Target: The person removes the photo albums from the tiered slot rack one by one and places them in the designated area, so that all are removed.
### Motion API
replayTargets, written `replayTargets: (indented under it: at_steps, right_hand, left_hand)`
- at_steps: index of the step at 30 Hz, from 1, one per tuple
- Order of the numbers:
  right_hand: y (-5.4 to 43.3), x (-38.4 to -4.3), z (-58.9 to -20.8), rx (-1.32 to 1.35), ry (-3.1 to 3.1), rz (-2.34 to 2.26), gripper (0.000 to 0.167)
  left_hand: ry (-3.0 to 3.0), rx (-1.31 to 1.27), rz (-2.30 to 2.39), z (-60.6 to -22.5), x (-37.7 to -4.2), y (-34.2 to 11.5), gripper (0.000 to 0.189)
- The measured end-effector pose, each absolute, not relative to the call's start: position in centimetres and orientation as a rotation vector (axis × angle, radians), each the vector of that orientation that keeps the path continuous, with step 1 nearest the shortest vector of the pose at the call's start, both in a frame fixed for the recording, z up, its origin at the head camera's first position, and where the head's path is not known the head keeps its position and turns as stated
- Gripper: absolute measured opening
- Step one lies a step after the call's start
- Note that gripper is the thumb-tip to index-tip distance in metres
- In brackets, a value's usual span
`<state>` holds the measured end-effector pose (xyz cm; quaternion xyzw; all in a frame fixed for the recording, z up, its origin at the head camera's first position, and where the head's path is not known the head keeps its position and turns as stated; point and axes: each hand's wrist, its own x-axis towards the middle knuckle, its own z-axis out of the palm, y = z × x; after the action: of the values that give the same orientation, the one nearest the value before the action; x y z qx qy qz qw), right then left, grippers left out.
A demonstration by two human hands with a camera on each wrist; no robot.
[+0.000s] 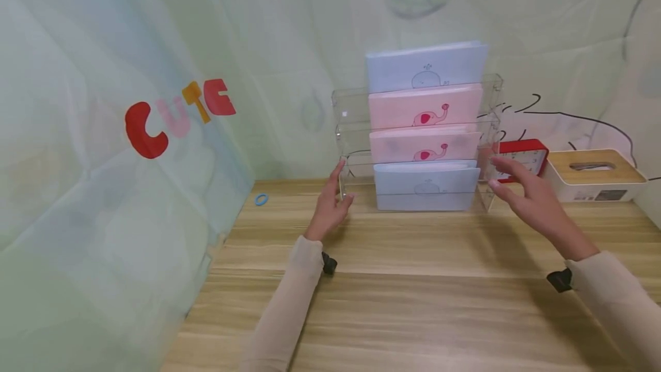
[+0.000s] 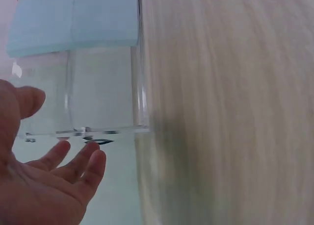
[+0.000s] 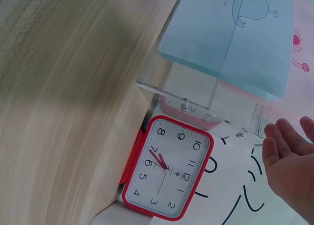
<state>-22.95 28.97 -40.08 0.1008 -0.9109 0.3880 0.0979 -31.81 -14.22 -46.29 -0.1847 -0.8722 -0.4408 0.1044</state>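
A clear plastic tiered rack (image 1: 353, 99) stands near the back wall. Its tiers hold a blue notebook (image 1: 395, 73) with a whale at the top, a pink elephant notebook (image 1: 392, 109), another pink notebook (image 1: 387, 148) below, and a blue whale notebook (image 1: 426, 188) at the bottom. My left hand (image 1: 330, 208) is at the rack's left end, thumb and fingers apart; in the left wrist view its fingertips are right by the clear edge (image 2: 108, 131). On the other side, my right hand (image 1: 537, 202) has loosely bent fingers beside the rack's right end, holding nothing.
Right of the rack, partly behind my right hand, stands a red-framed clock (image 1: 534, 157). Beside it is a white tissue box (image 1: 588, 193) with a wooden lid. A small blue ring (image 1: 256, 202) lies at the left back of the wooden table (image 1: 413, 303). Coloured letters (image 1: 135, 131) decorate the left wall.
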Motion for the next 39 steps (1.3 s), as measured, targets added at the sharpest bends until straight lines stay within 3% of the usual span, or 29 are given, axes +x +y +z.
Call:
replayTargets:
  at_steps: [15,39]
  right_hand:
    - [27.9,-24.4,-40.5,0.285,-2.725,1.233,0.071]
    - [27.6,-25.7,-40.3,0.328,-2.645,1.257,0.058]
  left_hand:
    - [-2.445,-0.344,-1.470,-47.9,-32.4,-13.8,0.081]
    - [-2.460,-0.344,-1.469,-47.9,-32.2,-14.3,0.084]
